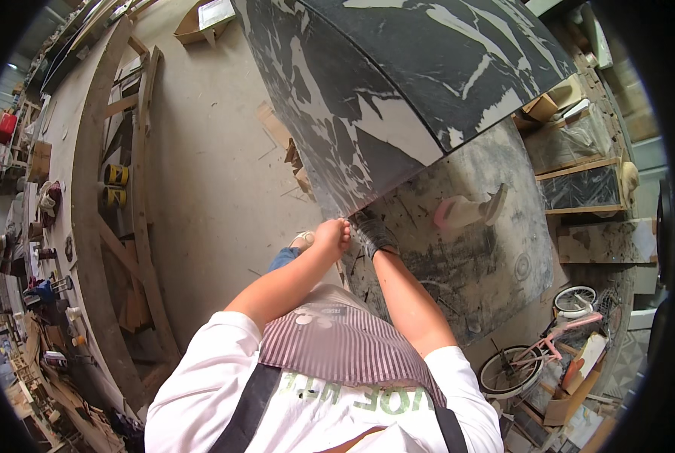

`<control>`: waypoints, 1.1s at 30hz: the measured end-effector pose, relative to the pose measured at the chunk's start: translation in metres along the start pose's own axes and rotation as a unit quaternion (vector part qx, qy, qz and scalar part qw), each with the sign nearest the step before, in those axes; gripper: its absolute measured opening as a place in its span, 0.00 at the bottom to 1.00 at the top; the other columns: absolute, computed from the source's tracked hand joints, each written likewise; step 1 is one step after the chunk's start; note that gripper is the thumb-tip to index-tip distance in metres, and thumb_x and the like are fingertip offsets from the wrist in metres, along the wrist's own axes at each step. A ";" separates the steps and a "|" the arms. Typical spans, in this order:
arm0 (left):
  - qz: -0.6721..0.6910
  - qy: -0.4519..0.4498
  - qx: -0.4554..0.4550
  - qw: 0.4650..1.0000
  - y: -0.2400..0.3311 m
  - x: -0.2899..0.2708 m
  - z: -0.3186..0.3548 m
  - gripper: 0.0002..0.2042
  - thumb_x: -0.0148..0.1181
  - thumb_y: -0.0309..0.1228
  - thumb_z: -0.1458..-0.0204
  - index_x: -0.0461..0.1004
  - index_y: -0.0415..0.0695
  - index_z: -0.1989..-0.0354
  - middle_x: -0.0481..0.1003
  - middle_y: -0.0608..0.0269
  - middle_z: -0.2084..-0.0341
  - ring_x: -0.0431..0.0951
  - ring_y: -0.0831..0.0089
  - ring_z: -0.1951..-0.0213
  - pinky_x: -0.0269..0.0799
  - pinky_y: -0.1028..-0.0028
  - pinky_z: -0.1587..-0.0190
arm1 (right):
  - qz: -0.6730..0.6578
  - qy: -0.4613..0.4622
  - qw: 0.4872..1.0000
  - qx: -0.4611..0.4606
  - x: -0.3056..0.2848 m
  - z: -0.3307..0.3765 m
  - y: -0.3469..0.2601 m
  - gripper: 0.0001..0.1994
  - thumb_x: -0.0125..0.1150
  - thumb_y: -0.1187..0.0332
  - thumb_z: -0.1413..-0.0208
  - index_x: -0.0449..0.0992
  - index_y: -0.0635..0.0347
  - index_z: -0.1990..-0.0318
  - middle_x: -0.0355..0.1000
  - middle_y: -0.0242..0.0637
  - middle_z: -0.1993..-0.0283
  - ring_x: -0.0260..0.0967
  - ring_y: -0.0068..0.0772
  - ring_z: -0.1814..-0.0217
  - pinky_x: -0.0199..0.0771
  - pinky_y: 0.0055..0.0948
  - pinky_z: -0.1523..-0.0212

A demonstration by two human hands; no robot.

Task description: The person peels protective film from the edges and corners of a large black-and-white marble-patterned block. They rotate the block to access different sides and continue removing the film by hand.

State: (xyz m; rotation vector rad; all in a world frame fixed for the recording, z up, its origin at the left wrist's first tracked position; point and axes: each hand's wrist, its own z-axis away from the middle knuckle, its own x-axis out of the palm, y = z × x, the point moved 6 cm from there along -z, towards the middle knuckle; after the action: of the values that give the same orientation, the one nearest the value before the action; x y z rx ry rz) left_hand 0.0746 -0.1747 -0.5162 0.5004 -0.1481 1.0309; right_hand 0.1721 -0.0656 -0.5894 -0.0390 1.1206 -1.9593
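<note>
Hands (350, 234) close together at the near corner of a black-and-white veined slab (420, 72). Left hand (331, 235): bare, curled into a near-fist. Right hand (372, 232): dark-gloved, fingers bent in toward the slab's lower edge. Can't tell what, if anything, is pinched in either, nor touching from merely near.

Reads as close handwork at that corner, judging by the pose. To do it well: put gloved fingers against the edge, keep bare ones off anything sharp, hold both wrists steady, use light even pressure, check for chips before leaning in. Probably heavy, so keep the shoe (304, 240) just left of the hands out from under.

Further out: stained grey board (496, 287) to the right, partly covered by the slab in this view. On or above it, a pale, pink-ended item (458, 214), too blurred to name. Timber frame (145, 151) well off to the left, pink bicycle (549, 341) lower right.

Hidden: left fingertips behind knuckles, right ones lost in dark glove and shadow, slab's support. Cut off: slab's far end, at the top.
</note>
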 end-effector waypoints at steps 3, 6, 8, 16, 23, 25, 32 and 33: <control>-0.026 0.021 -0.031 0.999 -0.002 -0.005 -0.014 0.09 0.45 0.31 0.37 0.71 0.48 0.69 0.71 0.71 0.81 0.64 0.77 0.84 0.57 0.76 0.82 | 0.076 -0.036 0.996 0.021 0.002 -0.005 -0.009 0.23 0.51 0.50 0.36 0.78 0.62 0.51 0.79 0.43 0.51 0.74 0.32 0.55 0.71 0.38 0.57; -0.051 0.066 -0.056 0.995 -0.002 -0.003 -0.023 0.10 0.45 0.30 0.36 0.71 0.47 0.69 0.73 0.69 0.81 0.65 0.76 0.85 0.57 0.76 0.83 | 0.110 -0.051 0.992 0.023 0.000 -0.006 -0.017 0.22 0.52 0.51 0.37 0.78 0.62 0.51 0.78 0.44 0.51 0.74 0.33 0.55 0.72 0.38 0.57; -0.090 0.113 -0.063 0.988 0.003 0.006 -0.011 0.10 0.44 0.28 0.37 0.71 0.46 0.69 0.73 0.67 0.80 0.66 0.76 0.84 0.57 0.75 0.83 | 0.120 -0.048 0.991 0.020 -0.003 -0.006 -0.022 0.22 0.52 0.51 0.37 0.78 0.62 0.50 0.78 0.44 0.51 0.74 0.33 0.55 0.72 0.38 0.57; -0.254 0.056 -0.001 0.966 -0.005 -0.028 -0.077 0.09 0.57 0.26 0.44 0.73 0.46 0.78 0.71 0.65 0.84 0.71 0.71 0.83 0.66 0.66 0.81 | 0.212 -0.048 0.976 -0.029 -0.023 0.054 -0.058 0.22 0.54 0.53 0.37 0.77 0.62 0.49 0.78 0.47 0.50 0.76 0.34 0.55 0.75 0.37 0.58; -0.418 -0.062 0.022 0.906 0.004 -0.008 0.059 0.09 0.63 0.31 0.50 0.75 0.42 0.79 0.68 0.67 0.86 0.65 0.75 0.86 0.55 0.72 0.85 | 0.035 0.101 0.994 -0.031 -0.040 0.146 0.007 0.21 0.60 0.55 0.41 0.76 0.63 0.49 0.77 0.51 0.51 0.76 0.50 0.51 0.76 0.43 0.50; -0.454 -0.092 0.050 0.885 0.006 -0.011 0.068 0.09 0.63 0.32 0.50 0.76 0.42 0.78 0.69 0.66 0.86 0.65 0.75 0.86 0.55 0.71 0.85 | 0.186 0.116 0.970 -0.106 -0.034 0.164 -0.014 0.22 0.60 0.53 0.40 0.76 0.65 0.50 0.78 0.51 0.52 0.77 0.52 0.53 0.76 0.46 0.51; -0.571 -0.134 0.112 0.802 0.036 -0.018 0.091 0.26 0.54 0.54 0.38 0.81 0.41 0.68 0.78 0.62 0.78 0.75 0.72 0.78 0.70 0.70 0.72 | 0.182 0.050 0.967 -0.173 0.003 0.204 -0.075 0.13 0.55 0.63 0.40 0.80 0.62 0.59 0.77 0.57 0.59 0.75 0.60 0.56 0.76 0.50 0.57; -0.593 -0.114 0.098 0.791 0.040 -0.036 0.064 0.28 0.51 0.57 0.37 0.82 0.41 0.66 0.79 0.59 0.76 0.78 0.70 0.74 0.73 0.69 0.69 | 0.190 0.080 0.960 -0.191 0.002 0.201 -0.058 0.13 0.54 0.62 0.39 0.79 0.61 0.59 0.77 0.57 0.58 0.75 0.60 0.56 0.76 0.49 0.56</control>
State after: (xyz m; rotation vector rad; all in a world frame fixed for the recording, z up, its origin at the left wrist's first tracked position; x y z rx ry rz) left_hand 0.0292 -0.2163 -0.4597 0.7521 0.0756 -0.2693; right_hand 0.2151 -0.1927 -0.4286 0.1230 1.4802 -1.4075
